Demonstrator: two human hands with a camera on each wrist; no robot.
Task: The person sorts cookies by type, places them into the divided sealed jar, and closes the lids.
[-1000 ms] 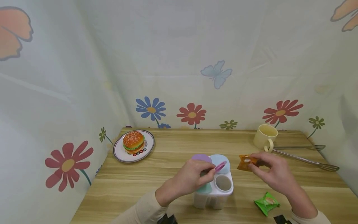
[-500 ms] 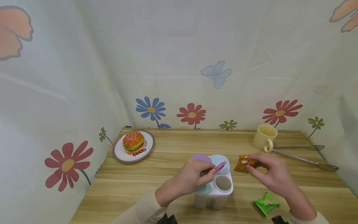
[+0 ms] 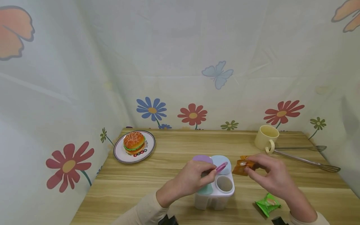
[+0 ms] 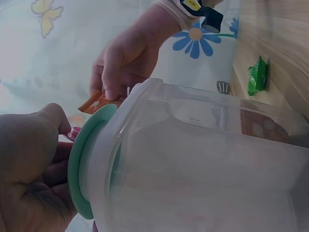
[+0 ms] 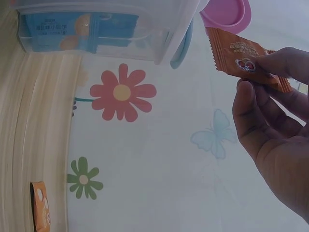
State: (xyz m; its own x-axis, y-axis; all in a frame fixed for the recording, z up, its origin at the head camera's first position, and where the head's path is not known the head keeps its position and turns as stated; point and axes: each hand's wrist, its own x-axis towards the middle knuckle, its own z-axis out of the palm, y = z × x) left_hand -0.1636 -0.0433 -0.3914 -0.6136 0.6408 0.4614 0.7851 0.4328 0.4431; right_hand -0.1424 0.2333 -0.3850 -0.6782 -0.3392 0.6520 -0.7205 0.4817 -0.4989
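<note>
Orange packet (image 3: 239,168), aloft just right of a multi-lidded container (image 3: 201,202).
Likely light, soft and slick, contents perhaps crushable; best taken by a crimped end. Right hand (image 3: 277,175): grip closed, thumb and fingers pinching packet. Left hand (image 3: 189,178): grip narrow, pinching pink lid (image 3: 222,167) above container. Thumb hides part of packet; teal lid (image 3: 207,189) partly covered; floor of open compartment (image 3: 224,183) unclear.

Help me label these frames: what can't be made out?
Head: part of the mint-green lid, behind the left hand.
Left wrist: some of the container, beyond the bottom edge.
Right wrist: end of the tabletop orange packet, beyond the bottom edge.
Head: lettering on the plate, too small.
</note>
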